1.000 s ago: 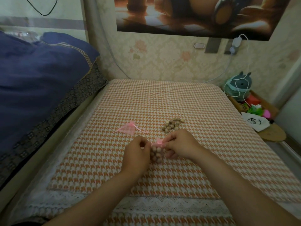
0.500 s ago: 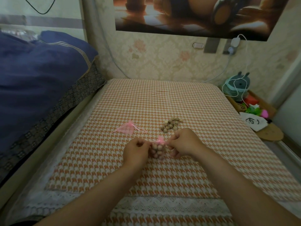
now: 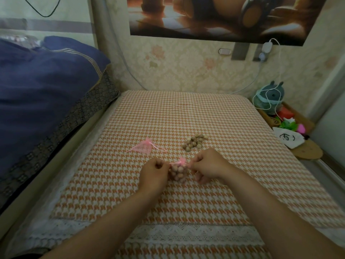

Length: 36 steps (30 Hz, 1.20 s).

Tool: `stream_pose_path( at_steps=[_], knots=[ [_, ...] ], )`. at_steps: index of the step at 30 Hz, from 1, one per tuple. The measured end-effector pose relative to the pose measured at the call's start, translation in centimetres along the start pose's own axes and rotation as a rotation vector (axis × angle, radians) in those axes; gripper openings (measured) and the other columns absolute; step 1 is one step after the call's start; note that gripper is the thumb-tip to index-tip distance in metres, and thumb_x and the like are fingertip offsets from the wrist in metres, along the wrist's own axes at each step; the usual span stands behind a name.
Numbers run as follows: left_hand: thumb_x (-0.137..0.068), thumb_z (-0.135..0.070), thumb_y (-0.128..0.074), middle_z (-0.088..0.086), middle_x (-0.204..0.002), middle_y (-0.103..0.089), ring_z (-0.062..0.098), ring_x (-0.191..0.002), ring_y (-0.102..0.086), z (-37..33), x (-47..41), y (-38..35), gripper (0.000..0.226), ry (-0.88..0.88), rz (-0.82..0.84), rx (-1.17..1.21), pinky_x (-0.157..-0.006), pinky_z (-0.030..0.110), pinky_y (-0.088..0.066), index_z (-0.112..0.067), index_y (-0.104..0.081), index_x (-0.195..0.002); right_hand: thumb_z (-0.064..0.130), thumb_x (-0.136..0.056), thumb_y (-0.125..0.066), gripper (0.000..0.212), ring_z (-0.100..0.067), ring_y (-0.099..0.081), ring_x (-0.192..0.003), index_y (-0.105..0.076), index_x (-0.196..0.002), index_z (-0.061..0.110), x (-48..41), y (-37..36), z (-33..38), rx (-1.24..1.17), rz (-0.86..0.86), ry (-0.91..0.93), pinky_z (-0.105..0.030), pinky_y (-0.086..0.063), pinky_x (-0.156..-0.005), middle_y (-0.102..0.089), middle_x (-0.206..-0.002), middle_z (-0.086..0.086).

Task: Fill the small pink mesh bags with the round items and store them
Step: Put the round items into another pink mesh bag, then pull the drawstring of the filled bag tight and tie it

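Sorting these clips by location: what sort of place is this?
Most likely a bedroom at home. A blue quilt is heaped on the left, patterned wallpaper and a poster cover the wall, and a charger cable hangs by a cluttered side shelf.

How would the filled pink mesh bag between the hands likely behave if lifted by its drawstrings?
The filled bag would probably sag and hang lumpy, since its thin mesh bulges around the round items. It likely stays closed while both hands pull the strings taut. Set down, it should slump rather than roll.
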<state>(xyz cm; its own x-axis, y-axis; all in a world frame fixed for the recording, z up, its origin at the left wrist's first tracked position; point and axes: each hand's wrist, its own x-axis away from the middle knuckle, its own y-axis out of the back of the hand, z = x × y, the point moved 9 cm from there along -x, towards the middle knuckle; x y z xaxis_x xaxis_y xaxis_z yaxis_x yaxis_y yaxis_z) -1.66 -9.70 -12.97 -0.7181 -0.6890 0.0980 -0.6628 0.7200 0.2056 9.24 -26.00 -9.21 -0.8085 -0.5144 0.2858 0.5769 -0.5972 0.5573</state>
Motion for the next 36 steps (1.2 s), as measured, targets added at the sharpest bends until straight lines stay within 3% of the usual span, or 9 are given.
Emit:
stream_pose_path(
  at_steps=[3,7,11,15,19,22,29,32,36],
  knots=[
    [-0.088,-0.025,-0.064,-0.006,-0.081,-0.065,0.011,-0.075,-0.061,-2.7,0.1,-0.4,0.005,-0.200,0.051,-0.299,-0.064,0.021,-0.047,-0.021,-0.061,-0.086,0.020,-0.093,-0.070,0.012,-0.037,-0.074,-0.073,-0.070,-0.085,0.011,0.2,0.0,0.2,-0.018,0.012,0.014,-0.045,-0.062,-0.064,-0.073,-0.080,-0.023],
    [-0.084,-0.030,-0.071,-0.007,-0.104,-0.063,0.007,-0.092,-0.065,-3.1,-0.3,-2.5,0.044,-0.246,0.312,-0.320,-0.082,0.032,-0.057,-0.026,-0.048,-0.122,0.026,-0.092,-0.073,0.013,-0.019,-0.069,-0.066,-0.069,-0.101,0.017,0.3,-1.1,0.5,-0.072,0.102,0.035,-0.035,-0.059,-0.059,-0.076,-0.090,-0.015],
    [-0.085,-0.019,-0.071,-0.001,-0.106,-0.067,0.006,-0.086,-0.066,-3.9,-0.7,-2.6,0.030,-0.337,0.327,-0.417,-0.078,0.023,-0.056,-0.021,-0.059,-0.113,0.019,-0.090,-0.075,0.029,-0.025,-0.071,-0.077,-0.067,-0.117,0.013,0.2,-2.4,0.7,-0.221,0.127,0.018,-0.039,-0.062,-0.066,-0.076,-0.098,-0.021],
    [-0.083,-0.025,-0.072,-0.007,-0.097,-0.066,0.001,-0.079,-0.062,-4.9,-1.8,-0.3,0.023,-0.353,0.217,-0.443,-0.066,0.012,-0.047,-0.020,-0.063,-0.103,0.014,-0.089,-0.074,0.043,-0.023,-0.070,-0.069,-0.058,-0.129,0.008,-0.8,-3.7,1.3,-0.436,0.052,-0.051,-0.030,-0.059,-0.054,-0.076,-0.096,-0.021],
    [-0.082,-0.029,-0.074,-0.007,-0.096,-0.067,0.007,-0.087,-0.065,-5.5,-2.6,3.4,0.023,-0.360,0.132,-0.444,-0.072,0.019,-0.048,-0.020,-0.065,-0.102,0.014,-0.089,-0.073,0.022,-0.016,-0.064,-0.054,-0.072,-0.107,0.001,-1.1,-6.3,3.7,-0.511,0.010,-0.097,-0.025,-0.043,-0.051,-0.070,-0.076,-0.011],
    [-0.084,-0.027,-0.072,-0.007,-0.089,-0.067,0.011,-0.083,-0.065,-5.9,-2.6,6.6,0.012,-0.371,0.057,-0.501,-0.072,0.026,-0.049,-0.024,-0.061,-0.089,0.012,-0.088,-0.074,0.011,-0.018,-0.062,-0.053,-0.073,-0.093,0.002,-1.5,-9.1,5.9,-0.548,0.010,-0.112,-0.022,-0.045,-0.045,-0.068,-0.072,-0.012],
    [-0.089,-0.030,-0.064,0.004,-0.096,-0.070,0.020,-0.087,-0.064,-4.3,-3.9,13.7,0.018,-0.328,0.002,-0.725,-0.076,0.034,-0.052,-0.016,-0.067,-0.100,0.011,-0.097,-0.062,0.011,-0.012,-0.058,-0.058,-0.072,-0.101,0.010,-2.0,-16.1,10.7,-0.422,0.150,0.011,-0.028,-0.049,-0.057,-0.063,-0.068,-0.005],
    [-0.091,-0.032,-0.061,0.004,-0.102,-0.070,0.019,-0.090,-0.062,-2.9,-4.2,15.0,0.021,-0.283,0.063,-0.812,-0.079,0.035,-0.052,-0.017,-0.066,-0.104,0.007,-0.096,-0.063,0.021,-0.011,-0.061,-0.062,-0.070,-0.115,0.006,-1.5,-17.9,11.4,-0.311,0.231,0.032,-0.020,-0.047,-0.051,-0.067,-0.080,-0.009],
    [-0.094,-0.038,-0.056,-0.001,-0.098,-0.070,0.012,-0.083,-0.061,-2.7,-4.7,15.7,0.022,-0.255,0.086,-0.798,-0.076,0.033,-0.052,-0.021,-0.065,-0.105,0.012,-0.095,-0.062,0.017,-0.013,-0.062,-0.059,-0.072,-0.109,0.016,-1.8,-16.4,11.9,-0.176,0.146,0.103,-0.021,-0.046,-0.046,-0.071,-0.075,-0.003]
  ],
)
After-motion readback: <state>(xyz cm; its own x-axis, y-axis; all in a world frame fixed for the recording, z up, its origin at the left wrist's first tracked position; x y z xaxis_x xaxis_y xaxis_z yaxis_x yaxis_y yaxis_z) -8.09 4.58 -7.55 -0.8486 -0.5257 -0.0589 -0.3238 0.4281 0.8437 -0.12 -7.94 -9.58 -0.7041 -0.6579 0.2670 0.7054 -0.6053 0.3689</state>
